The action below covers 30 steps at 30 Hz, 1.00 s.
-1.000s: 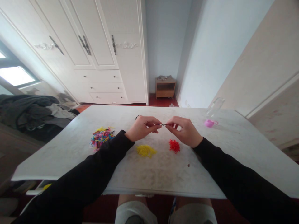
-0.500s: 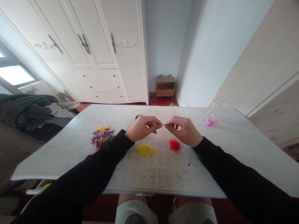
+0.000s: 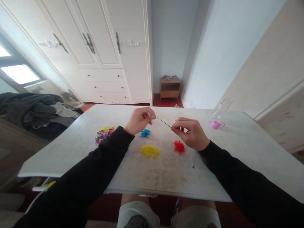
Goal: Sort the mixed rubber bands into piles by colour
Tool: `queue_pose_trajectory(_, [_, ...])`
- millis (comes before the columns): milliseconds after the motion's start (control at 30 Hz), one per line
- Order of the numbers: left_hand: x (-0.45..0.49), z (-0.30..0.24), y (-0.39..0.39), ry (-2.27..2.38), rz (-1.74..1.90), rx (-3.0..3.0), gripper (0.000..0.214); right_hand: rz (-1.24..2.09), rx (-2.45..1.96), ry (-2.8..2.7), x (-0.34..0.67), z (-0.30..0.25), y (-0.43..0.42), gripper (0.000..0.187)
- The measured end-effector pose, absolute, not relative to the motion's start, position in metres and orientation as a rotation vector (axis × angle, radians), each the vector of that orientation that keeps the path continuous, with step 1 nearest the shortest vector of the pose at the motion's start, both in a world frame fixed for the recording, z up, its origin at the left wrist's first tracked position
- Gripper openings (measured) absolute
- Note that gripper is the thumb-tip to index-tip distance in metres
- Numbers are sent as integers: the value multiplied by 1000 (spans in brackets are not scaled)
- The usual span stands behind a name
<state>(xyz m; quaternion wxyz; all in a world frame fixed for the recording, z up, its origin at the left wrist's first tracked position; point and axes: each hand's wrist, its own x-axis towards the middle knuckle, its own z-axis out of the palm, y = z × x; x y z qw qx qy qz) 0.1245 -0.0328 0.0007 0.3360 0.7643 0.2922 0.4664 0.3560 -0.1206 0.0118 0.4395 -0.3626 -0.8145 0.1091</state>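
Observation:
A thin black strand [image 3: 163,122] runs taut and slanting between my two hands above the table. My left hand [image 3: 140,120] is closed, pinching its upper end, with a tiny bluish spot at the fingertips. My right hand [image 3: 191,133] pinches the lower end between thumb and fingers. Under the left hand lies a small blue pile [image 3: 144,133] of little pieces. Nearer me are a yellow pile [image 3: 150,151] and a red pile [image 3: 179,147] of similar thin, curly pieces. A mixed-colour pile [image 3: 103,135] sits by my left sleeve, which hides part of it.
The white table [image 3: 166,177] carries a pink cup-like item [image 3: 215,124] and a clear bottle [image 3: 223,107] at the far right. A small dark speck [image 3: 193,166] lies near my right sleeve. Beyond stand a white wardrobe [image 3: 104,53] and a wooden nightstand [image 3: 170,88].
My left hand has moved up and left, away from the right hand. More of the black strand shows between them. The blue pile has come into view; a dark cluster behind the left hand is no longer visible.

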Motion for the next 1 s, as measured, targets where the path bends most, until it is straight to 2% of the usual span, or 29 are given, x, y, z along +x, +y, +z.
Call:
queue_pose_trajectory(100, [127,-4,-30,799,1274,1945,16,251,-921,-2010,356,11,-120,18])
queue_pose_trajectory(300, [133,-7,-41,799,1096,2000,16,267,-938,-2017,357,8,-119,17])
queue_pose_trajectory(500, [125,4,-38,782,1238,1799,36,297,-963,-2052,359,7,-118,14])
queue_pose_trajectory(733, [135,0,-48,707,1033,1677,42,313,-946,-2118,356,0,-114,7])
queue_pose_trajectory(1000, [144,-4,-61,650,848,1641,40,282,-944,-2046,356,2,-117,11])
